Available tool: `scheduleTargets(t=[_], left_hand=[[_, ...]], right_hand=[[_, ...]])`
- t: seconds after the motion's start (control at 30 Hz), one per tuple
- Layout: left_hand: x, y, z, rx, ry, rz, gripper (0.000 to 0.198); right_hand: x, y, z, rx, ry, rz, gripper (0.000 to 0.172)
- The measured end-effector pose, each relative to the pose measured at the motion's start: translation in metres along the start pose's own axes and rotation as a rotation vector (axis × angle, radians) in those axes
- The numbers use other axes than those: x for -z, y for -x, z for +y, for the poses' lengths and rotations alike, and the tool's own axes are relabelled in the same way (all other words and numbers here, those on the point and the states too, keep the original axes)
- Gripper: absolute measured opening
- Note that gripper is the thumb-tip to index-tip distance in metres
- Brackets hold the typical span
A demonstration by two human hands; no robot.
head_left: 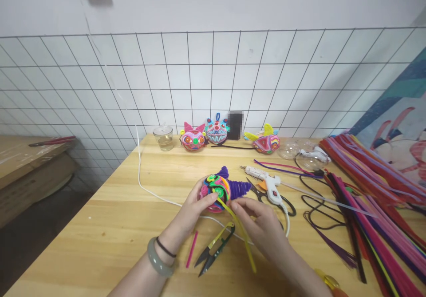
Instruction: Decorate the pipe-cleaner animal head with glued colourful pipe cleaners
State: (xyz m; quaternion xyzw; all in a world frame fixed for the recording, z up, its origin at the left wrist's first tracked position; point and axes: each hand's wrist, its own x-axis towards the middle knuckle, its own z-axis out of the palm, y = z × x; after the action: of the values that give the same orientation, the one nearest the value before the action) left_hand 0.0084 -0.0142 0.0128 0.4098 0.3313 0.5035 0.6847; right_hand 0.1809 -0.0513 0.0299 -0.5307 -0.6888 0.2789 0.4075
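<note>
My left hand (pixel 192 210) is wrapped round a colourful pipe-cleaner ball figure (pixel 218 189) with purple cone horns, holding it just above the wooden table (pixel 109 226). My right hand (pixel 262 228) pinches a yellow pipe cleaner (pixel 244 239) that runs from the figure's face down toward me. A grey bangle and a black band sit on my left wrist. Small thread snips (pixel 214 249) lie on the table between my hands, beside a short pink pipe-cleaner piece (pixel 192 249).
A white glue gun (pixel 266 184) and black scissors (pixel 282 201) lie right of the figure. A heap of coloured pipe cleaners (pixel 372 186) fills the right side. Three finished figures (pixel 216 132), a glass jar (pixel 163 137) and clear plastic spheres (pixel 299 152) stand by the grid wall.
</note>
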Motion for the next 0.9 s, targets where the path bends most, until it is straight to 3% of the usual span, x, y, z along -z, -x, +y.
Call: scheduleTargets(t=[0.17, 0.23, 0.37, 0.53, 0.7, 0.9], left_hand=[[0.009, -0.005, 0.007, -0.046, 0.073, 0.039, 0.051], [0.013, -0.008, 0.010, -0.088, 0.100, 0.066, 0.053], [0.018, -0.010, 0.016, -0.140, 0.151, 0.119, 0.059], [0.022, -0.011, 0.022, -0.172, 0.199, 0.158, 0.042], [0.025, -0.013, 0.024, -0.170, 0.295, 0.147, 0.038], [0.029, -0.016, 0.020, -0.169, 0.347, 0.154, 0.034]], right_hand=[[0.036, -0.014, 0.016, -0.133, -0.094, 0.211, 0.037], [0.054, -0.022, 0.028, -0.179, 0.013, 0.240, 0.039], [0.084, -0.033, 0.048, -0.316, 0.491, 0.096, 0.037], [0.104, -0.027, 0.053, -0.436, 0.671, 0.038, 0.035], [0.109, -0.028, 0.063, -0.520, 0.709, 0.030, 0.039], [0.085, -0.056, 0.094, -0.546, 0.617, -0.012, 0.048]])
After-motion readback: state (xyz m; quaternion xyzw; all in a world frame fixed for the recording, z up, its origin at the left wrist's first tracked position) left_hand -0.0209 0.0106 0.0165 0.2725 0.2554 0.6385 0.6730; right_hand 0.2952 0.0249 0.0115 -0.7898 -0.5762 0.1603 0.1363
